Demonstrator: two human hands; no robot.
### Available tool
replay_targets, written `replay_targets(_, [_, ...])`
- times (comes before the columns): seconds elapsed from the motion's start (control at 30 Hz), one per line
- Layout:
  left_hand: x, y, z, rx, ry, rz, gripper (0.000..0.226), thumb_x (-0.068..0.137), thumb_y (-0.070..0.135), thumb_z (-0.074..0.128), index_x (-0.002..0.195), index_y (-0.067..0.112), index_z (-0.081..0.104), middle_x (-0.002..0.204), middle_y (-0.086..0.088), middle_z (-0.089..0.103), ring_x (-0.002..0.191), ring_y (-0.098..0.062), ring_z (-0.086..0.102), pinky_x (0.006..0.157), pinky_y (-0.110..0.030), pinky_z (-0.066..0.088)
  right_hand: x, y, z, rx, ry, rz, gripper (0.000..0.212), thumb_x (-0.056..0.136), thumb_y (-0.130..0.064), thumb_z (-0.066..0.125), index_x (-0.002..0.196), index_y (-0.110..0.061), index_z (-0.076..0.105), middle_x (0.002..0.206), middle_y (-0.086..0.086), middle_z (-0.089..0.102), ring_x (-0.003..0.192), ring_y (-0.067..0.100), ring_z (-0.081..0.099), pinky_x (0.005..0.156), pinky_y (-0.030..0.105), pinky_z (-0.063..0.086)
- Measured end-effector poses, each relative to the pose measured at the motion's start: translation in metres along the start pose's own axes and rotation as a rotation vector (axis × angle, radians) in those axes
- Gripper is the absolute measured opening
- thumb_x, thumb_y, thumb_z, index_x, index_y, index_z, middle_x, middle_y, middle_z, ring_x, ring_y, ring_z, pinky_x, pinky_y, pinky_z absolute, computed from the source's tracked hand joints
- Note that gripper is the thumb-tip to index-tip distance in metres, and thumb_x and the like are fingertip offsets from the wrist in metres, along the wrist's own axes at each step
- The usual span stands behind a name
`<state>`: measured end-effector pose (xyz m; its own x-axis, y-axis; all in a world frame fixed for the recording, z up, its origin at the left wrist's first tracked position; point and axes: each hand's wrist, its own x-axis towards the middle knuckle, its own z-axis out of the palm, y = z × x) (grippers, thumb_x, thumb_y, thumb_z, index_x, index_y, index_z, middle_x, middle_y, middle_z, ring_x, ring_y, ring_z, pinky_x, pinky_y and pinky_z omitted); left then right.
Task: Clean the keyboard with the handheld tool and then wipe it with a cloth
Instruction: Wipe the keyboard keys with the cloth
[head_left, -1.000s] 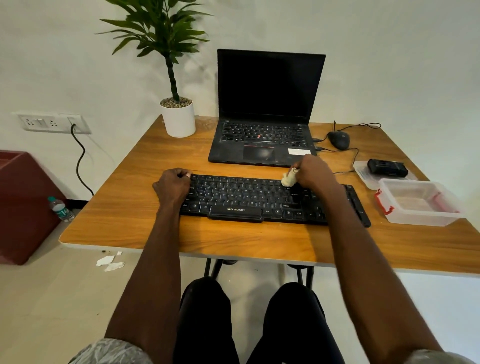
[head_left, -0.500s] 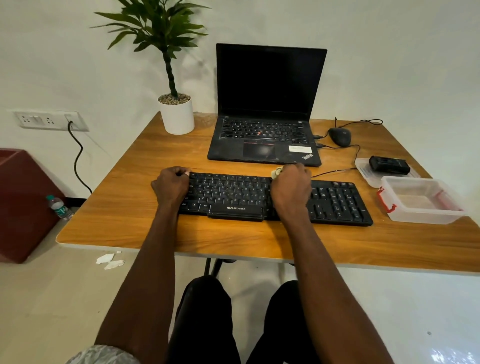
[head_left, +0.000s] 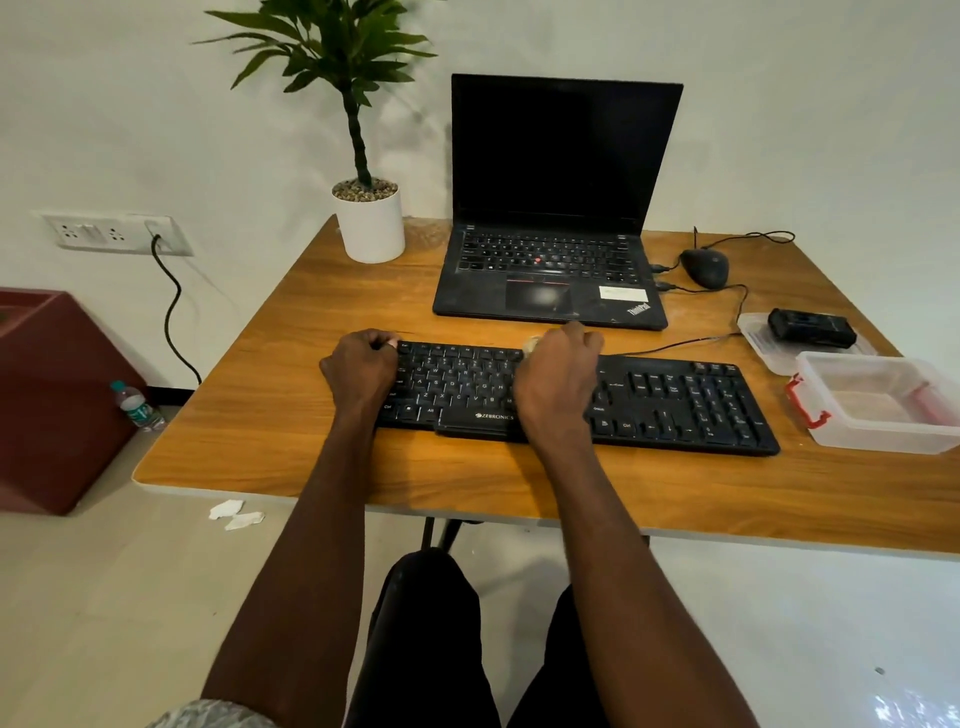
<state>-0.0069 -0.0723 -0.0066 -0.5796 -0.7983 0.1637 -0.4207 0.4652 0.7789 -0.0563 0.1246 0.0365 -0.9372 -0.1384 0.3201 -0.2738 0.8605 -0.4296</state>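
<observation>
The right hand (head_left: 558, 384) has its fingers curled around a small pale tool (head_left: 533, 343), of which only a tip peeks out at the hand's left, at the far edge of the keyboard (head_left: 675, 405). Most of the tool is hidden in the fist, so its long axis and which way it points cannot be told for sure; the visible end faces left and away from the person. The hand lies over the middle of the keyboard, wrist toward the near edge.

The left hand (head_left: 361, 371) has its fingers curled over the keyboard's left end, thumb and fingertips at the far left corner, gripping that end.

The keyboard is black and lies flat on the wooden table (head_left: 291, 415), its long axis running left to right, its right end slightly nearer the person than its left, key rows facing up. Its cable runs off to the right.

Behind it stands an open laptop (head_left: 561, 208) with a dark screen. A potted plant (head_left: 369, 218) stands left of the laptop, a mouse (head_left: 705, 267) to its right. At the table's right edge sits a clear plastic box (head_left: 883, 410), with a black device (head_left: 810, 327) on a lid just behind it.
</observation>
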Motion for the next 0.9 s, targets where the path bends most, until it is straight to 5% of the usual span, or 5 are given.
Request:
replay_targets(0.17, [0.002, -0.002, 0.000, -0.016, -0.003, -0.001, 0.020, 0.092, 0.029, 0.057, 0.099, 0.023, 0.075, 0.102, -0.001, 0.073, 0.101, -0.023, 0.063, 0.105, -0.043, 0.034, -0.010, -0.043, 0.026, 0.114, -0.129, -0.440, 0.021, 0.089, -0.005, 0.055, 0.105, -0.006, 0.069, 0.114, 0.010, 0.064, 0.109, 0.025, 0.047, 0.094, 0.033, 0.039])
replay_targets(0.43, [0.003, -0.006, 0.002, -0.079, 0.011, -0.010, 0.017, 0.091, 0.028, 0.059, 0.097, 0.023, 0.075, 0.097, 0.003, 0.074, 0.098, -0.017, 0.064, 0.107, -0.045, 0.034, 0.008, -0.008, 0.017, 0.049, 0.084, 0.039, 0.017, 0.091, -0.009, 0.061, 0.104, -0.003, 0.069, 0.115, 0.014, 0.062, 0.110, 0.028, 0.049, 0.084, 0.033, 0.047])
replay_targets(0.57, [0.003, -0.005, 0.001, -0.098, -0.010, -0.024, 0.017, 0.089, 0.028, 0.061, 0.096, 0.023, 0.076, 0.097, 0.002, 0.074, 0.097, -0.018, 0.065, 0.105, -0.045, 0.038, -0.001, -0.056, 0.038, 0.112, -0.088, -0.235, 0.013, 0.089, -0.007, 0.060, 0.094, -0.011, 0.072, 0.095, 0.008, 0.067, 0.094, 0.024, 0.059, 0.066, 0.028, 0.042])
replay_targets(0.73, [0.005, -0.006, -0.001, -0.125, -0.034, -0.044, 0.018, 0.088, 0.027, 0.063, 0.097, 0.021, 0.077, 0.095, -0.002, 0.075, 0.092, -0.019, 0.068, 0.097, -0.038, 0.047, 0.004, -0.072, 0.035, 0.323, -0.360, -0.411, 0.027, 0.086, 0.001, 0.057, 0.100, -0.013, 0.076, 0.096, 0.009, 0.071, 0.086, 0.023, 0.061, 0.072, 0.036, 0.051])
replay_targets(0.9, [0.004, -0.005, 0.001, -0.131, -0.011, -0.063, 0.015, 0.089, 0.027, 0.063, 0.094, 0.022, 0.076, 0.095, 0.003, 0.074, 0.090, -0.013, 0.066, 0.105, -0.039, 0.040, 0.018, -0.021, 0.027, 0.107, -0.022, -0.024, 0.017, 0.093, -0.004, 0.056, 0.091, -0.007, 0.072, 0.088, 0.011, 0.067, 0.096, 0.024, 0.056, 0.065, 0.030, 0.042])
